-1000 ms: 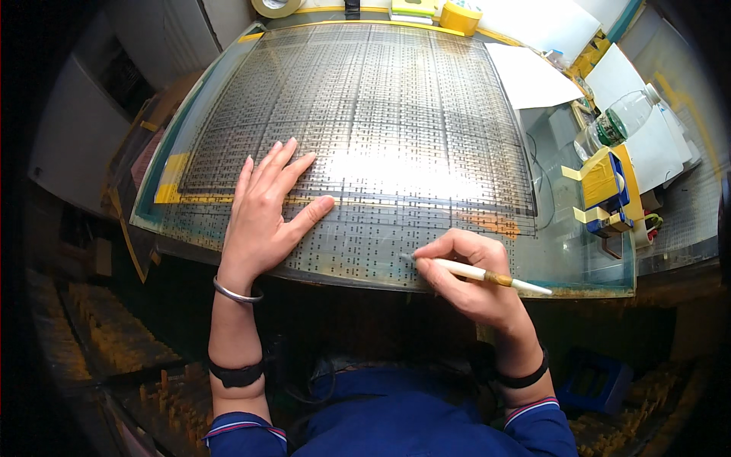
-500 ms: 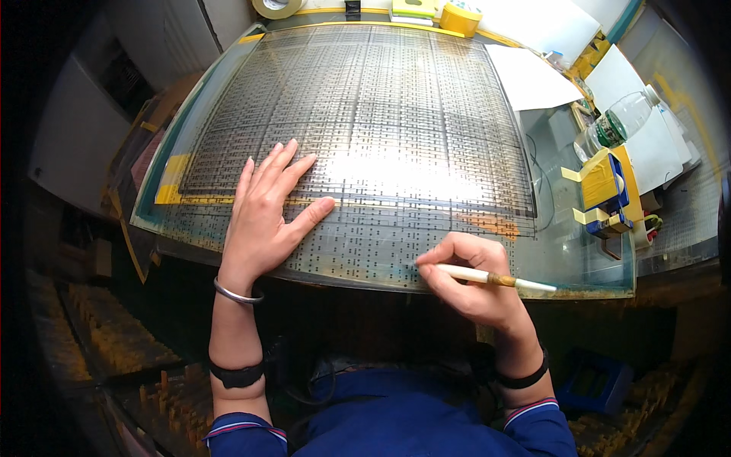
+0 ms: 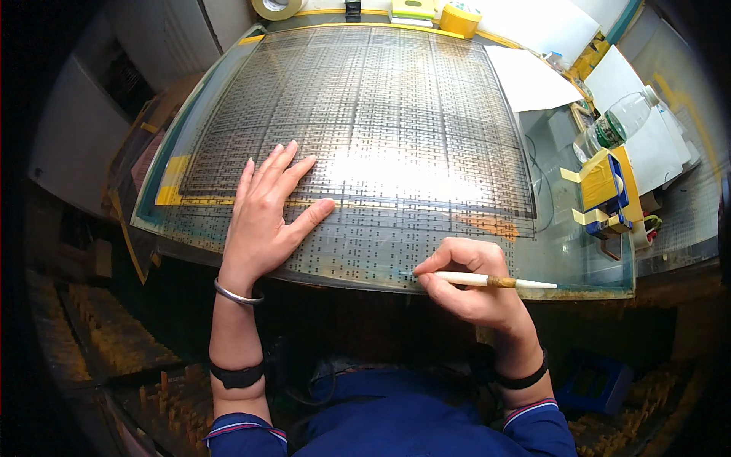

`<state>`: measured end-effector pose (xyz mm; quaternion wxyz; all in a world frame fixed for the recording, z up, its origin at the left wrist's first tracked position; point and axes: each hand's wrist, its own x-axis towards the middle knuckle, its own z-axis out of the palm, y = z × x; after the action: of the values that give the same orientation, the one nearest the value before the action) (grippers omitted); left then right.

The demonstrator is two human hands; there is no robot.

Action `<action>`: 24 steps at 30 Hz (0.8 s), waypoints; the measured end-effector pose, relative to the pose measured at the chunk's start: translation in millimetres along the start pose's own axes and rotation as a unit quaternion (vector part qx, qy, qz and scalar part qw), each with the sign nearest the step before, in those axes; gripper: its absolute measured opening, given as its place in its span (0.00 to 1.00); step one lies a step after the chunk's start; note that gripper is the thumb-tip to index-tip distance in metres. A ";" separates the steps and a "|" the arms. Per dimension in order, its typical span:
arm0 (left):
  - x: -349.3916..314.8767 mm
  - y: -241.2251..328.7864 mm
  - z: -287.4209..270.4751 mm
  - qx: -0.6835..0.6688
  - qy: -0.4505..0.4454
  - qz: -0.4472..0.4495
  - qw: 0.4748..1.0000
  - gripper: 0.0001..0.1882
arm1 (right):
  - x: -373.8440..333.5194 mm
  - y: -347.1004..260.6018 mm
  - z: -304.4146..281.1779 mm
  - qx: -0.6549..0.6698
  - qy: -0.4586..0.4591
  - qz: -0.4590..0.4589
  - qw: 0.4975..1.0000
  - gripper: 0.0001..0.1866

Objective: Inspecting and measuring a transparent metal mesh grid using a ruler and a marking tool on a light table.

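Head camera view: two bare hands are working over one large glass-topped table (image 3: 575, 259), where a see-through sheet printed with rows of small black dots (image 3: 381, 114) is covering most of the surface. The left hand (image 3: 265, 204) is lying palm down on the near left part of this sheet, its fingers spread wide and holding nothing; it is probably steadying the sheet. The right hand (image 3: 470, 283) is pinching a slim white pen-like tool with a tan band (image 3: 478, 279) between thumb and fingers, close to its working end, likely for fine control. That end is pointing left, at the dots by the table's near edge; whether it is touching them, I cannot tell. The tool's white tail is reaching out rightward past the hand.

Counting the rest: one silver bangle (image 3: 237, 295) is circling the left wrist, and two black bands (image 3: 237, 374) are wrapping the forearms, one each. On the right, one clear plastic bottle with a green label (image 3: 618, 122) is sitting beyond one yellow-and-blue tape holder (image 3: 601, 185), from which two pale yellow strips (image 3: 570, 174) are sticking out, perhaps for easy grabbing. One beige tape roll (image 3: 276, 7) and one round yellow tub (image 3: 460, 17) are standing along the far edge, seemingly out of the way.
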<state>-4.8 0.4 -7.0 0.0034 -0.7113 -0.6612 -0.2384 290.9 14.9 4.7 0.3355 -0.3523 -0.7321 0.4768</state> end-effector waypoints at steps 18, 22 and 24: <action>0.1 -0.6 0.4 0.006 -0.004 0.000 1.000 0.36 | 1.1 0.9 2.0 -0.003 -0.021 -0.020 1.000 0.07; 0.5 -0.6 1.7 0.007 -0.004 -0.001 1.000 0.36 | 5.4 -1.4 14.0 -0.030 0.062 -0.003 0.998 0.07; -0.2 -1.1 1.3 0.009 -0.004 -0.002 1.000 0.36 | 3.1 -1.3 10.6 -0.026 0.024 -0.005 0.999 0.07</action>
<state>-5.4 0.8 -8.5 0.0063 -0.7111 -0.6646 -0.2296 280.2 12.3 3.1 0.3456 -0.3687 -0.7380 0.4472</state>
